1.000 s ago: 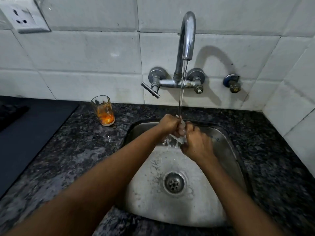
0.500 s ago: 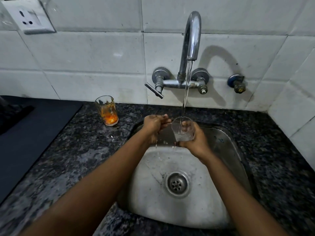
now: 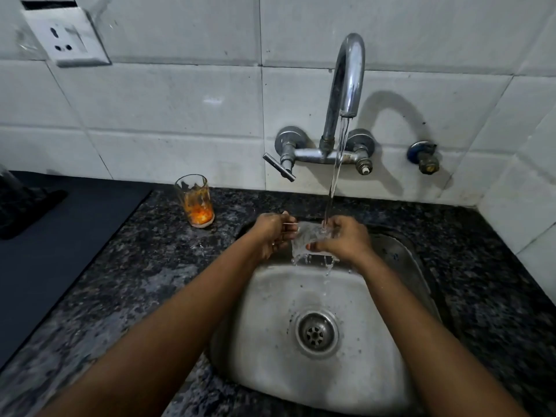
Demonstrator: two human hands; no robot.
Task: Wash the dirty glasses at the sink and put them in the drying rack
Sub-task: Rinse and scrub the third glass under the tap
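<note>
Between the two hands, over the back of the steel sink (image 3: 370, 371), a clear glass (image 3: 307, 239) lies tipped under the tap's stream (image 3: 335, 176). Right hand (image 3: 346, 239) wraps it, fingers curled over its far side and thumb along the near edge. Left hand (image 3: 272, 234) meets the glass's left end with bent fingers, perhaps reaching inside; spray blurs this. Beyond the left hand, an orange-stained glass (image 3: 195, 200) stands upright on the dark counter (image 3: 135, 266).

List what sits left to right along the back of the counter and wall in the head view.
Wall socket → dirty glass → tap lever → faucet spout → blue-capped valve.
</note>
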